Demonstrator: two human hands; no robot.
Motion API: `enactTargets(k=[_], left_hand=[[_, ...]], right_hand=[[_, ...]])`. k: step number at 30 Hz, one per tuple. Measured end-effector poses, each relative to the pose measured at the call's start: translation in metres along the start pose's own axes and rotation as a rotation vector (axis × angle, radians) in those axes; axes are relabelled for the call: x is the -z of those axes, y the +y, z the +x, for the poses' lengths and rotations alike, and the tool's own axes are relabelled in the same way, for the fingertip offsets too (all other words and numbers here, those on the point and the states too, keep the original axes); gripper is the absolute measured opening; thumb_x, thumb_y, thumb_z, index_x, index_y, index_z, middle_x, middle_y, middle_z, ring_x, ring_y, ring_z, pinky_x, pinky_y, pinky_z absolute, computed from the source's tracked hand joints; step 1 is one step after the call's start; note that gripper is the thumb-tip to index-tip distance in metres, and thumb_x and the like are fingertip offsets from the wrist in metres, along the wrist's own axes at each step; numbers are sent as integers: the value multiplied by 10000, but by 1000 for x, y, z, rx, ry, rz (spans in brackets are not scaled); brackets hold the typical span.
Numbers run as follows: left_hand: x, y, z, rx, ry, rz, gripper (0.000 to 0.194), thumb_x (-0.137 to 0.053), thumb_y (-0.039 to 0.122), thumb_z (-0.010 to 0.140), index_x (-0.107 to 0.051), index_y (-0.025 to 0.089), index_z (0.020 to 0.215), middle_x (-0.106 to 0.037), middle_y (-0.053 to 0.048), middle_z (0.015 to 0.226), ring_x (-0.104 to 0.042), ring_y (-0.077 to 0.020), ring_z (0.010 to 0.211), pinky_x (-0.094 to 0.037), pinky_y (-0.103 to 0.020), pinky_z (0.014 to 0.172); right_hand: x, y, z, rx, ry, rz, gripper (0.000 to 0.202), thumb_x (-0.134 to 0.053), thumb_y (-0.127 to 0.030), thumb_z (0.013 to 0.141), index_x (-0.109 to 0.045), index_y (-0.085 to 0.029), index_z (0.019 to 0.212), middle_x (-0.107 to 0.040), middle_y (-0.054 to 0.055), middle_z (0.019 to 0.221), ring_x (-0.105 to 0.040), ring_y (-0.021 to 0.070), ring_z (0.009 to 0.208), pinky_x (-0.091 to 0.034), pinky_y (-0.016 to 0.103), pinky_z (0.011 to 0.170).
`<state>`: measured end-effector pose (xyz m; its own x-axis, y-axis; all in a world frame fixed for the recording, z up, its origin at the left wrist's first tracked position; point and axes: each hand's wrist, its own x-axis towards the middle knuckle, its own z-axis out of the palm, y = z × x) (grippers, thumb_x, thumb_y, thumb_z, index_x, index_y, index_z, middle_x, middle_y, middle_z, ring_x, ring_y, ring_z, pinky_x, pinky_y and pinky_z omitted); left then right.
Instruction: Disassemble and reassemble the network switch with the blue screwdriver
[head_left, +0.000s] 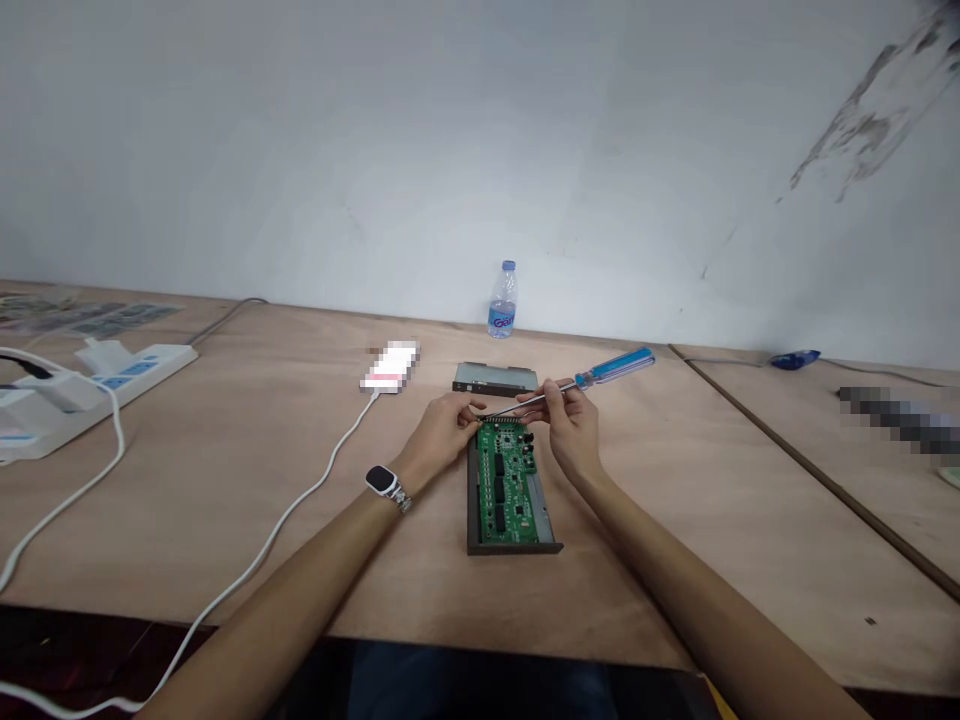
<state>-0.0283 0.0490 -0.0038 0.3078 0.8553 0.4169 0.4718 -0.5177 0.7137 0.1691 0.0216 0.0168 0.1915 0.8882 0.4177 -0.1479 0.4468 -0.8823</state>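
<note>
A green circuit board sits in a dark open housing on the table in front of me. My right hand is closed round the shaft of a screwdriver with a clear blue handle. Its shaft slants down to the left, and the tip is at the far end of the board, by a row of terminals. My left hand grips the far left corner of the board and housing, its fingers bent close to the screwdriver tip. The fingertips partly cover that corner.
Behind the board lies a flat cover plate. A bottle stands by the wall. Left are a phone on a white cable and a power strip. A blue packet lies right, past a table seam.
</note>
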Motion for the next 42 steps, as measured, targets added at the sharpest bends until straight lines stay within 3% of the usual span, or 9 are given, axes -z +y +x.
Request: enactTargets(k=[5, 14, 20, 23, 26, 32, 42], left_hand=[[0, 3, 1, -53, -24, 48, 329, -619, 70, 826, -708, 193, 1118, -723, -56, 928, -666, -214, 863, -533, -341, 798], [1, 3, 8, 33, -55, -70, 242, -664, 128, 813, -725, 176, 1042, -714, -36, 815, -653, -196, 773, -522, -315, 730], [11, 6, 21, 10, -58, -38, 272, -779, 321, 765, -747, 186, 999, -752, -75, 1015, -663, -236, 909, -516, -335, 786], [14, 11, 30, 14, -72, -112, 254, -739, 401, 810, -751, 176, 927, -756, -66, 978, -673, -224, 880, -510, -323, 759], [10, 10, 36, 33, -89, -186, 237, -726, 400, 824, -737, 163, 838, -743, -47, 860, -665, -197, 766, -496, -308, 692], [-2, -4, 30, -38, 27, -148, 191, -706, 363, 845, -732, 179, 801, -722, -46, 901, -648, -196, 838, -476, -305, 717], [-5, -6, 25, -3, 19, -139, 197, -692, 360, 864, -765, 179, 834, -727, -55, 895, -639, -197, 808, -475, -314, 719]], right_hand=[[0, -1, 5, -12, -34, -55, 393, -691, -572, 861, -632, -187, 809, -772, 74, 781, -727, 196, 593, -629, 314, 574], [-14, -11, 29, 40, -128, -183, 451, -642, -628, 867, -602, -189, 772, -733, 58, 681, -687, 168, 501, -592, 267, 483], [-30, -22, 49, 139, -240, -380, 468, -596, -636, 898, -590, -201, 723, -684, 33, 574, -655, 170, 465, -531, 260, 462], [-36, -22, 53, 187, -294, -462, 477, -580, -628, 915, -597, -208, 689, -676, 28, 566, -638, 164, 476, -498, 262, 483], [-39, -18, 53, 223, -306, -506, 470, -572, -619, 924, -607, -217, 684, -670, 22, 568, -630, 168, 503, -482, 271, 513], [-40, -8, 51, 261, -315, -563, 450, -592, -603, 921, -597, -230, 669, -656, 15, 563, -623, 183, 529, -461, 288, 564], [-39, -5, 51, 307, -350, -695, 447, -516, -538, 986, -560, -224, 671, -668, 25, 592, -628, 179, 539, -424, 275, 560]])
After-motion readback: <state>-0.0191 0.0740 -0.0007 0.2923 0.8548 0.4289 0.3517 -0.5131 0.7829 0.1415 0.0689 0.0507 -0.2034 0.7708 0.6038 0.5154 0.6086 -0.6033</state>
